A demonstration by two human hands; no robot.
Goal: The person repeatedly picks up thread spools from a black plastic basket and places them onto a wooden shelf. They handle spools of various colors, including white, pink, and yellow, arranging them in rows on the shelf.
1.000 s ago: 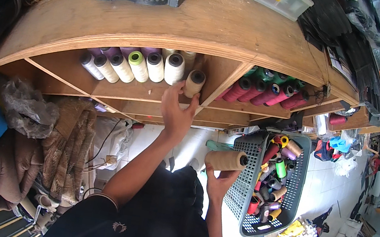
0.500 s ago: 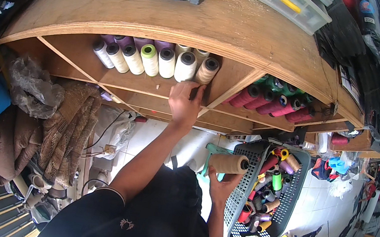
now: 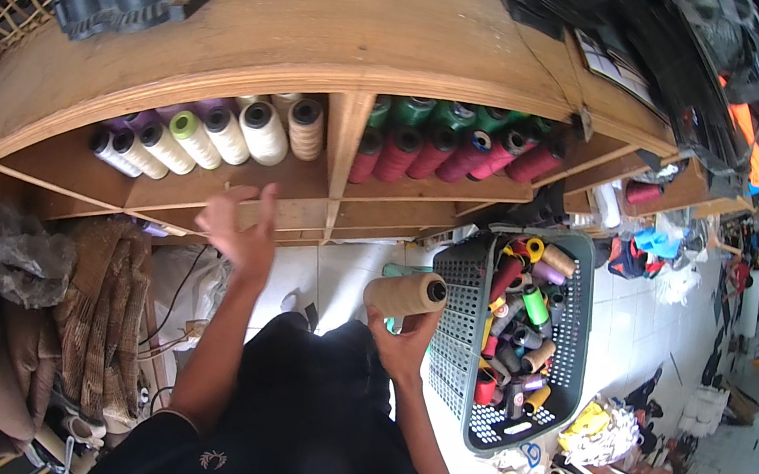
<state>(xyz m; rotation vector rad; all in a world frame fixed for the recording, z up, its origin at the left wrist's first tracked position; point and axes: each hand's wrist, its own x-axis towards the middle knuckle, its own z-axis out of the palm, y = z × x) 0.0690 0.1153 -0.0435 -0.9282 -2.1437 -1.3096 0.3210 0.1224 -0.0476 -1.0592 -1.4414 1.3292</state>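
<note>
Head view: we see our right hand (image 3: 403, 345) wrapped around tan thread cone (image 3: 405, 293), held sideways just left of grey basket (image 3: 465, 283) full of spools. Our left hand (image 3: 241, 229) open, fingers spread, holding nothing, below wooden shelf (image 3: 257, 180) near pale spools (image 3: 246, 127). Red spools (image 3: 435, 150) in next slot.

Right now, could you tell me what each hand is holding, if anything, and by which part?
The right hand holds a beige thread cone from below, gripping its underside near the middle. The left hand is open and holds nothing, raised in front of the wooden shelf.
</note>
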